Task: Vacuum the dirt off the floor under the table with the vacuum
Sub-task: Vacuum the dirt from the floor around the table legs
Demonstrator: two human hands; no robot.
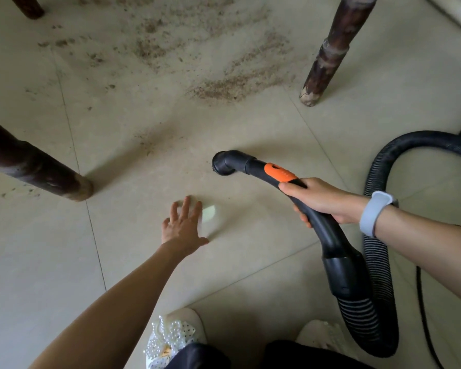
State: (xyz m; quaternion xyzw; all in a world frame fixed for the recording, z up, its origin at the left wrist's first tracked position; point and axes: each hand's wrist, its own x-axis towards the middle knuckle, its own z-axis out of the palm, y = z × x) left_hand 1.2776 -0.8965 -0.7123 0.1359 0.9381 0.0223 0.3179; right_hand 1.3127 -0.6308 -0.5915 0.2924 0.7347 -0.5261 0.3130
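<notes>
My right hand (pixel 322 202) grips the vacuum handle (pixel 304 201), nozzle (pixel 224 163) near the dirt (pixel 218 89). My left hand (pixel 184 225) spreads open, flat over the floor (pixel 117 249).

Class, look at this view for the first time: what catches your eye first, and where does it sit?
The brown dirt scattered over the pale tiled floor between the dark table legs, at the top. Below it, the right hand grips the black vacuum handle with its orange patch, nozzle near the floor. The left hand spreads open at centre.

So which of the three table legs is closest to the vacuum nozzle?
The near-left table leg, whose foot is across from the vacuum nozzle. The right leg is farther up; the top-left leg is farthest.
</notes>
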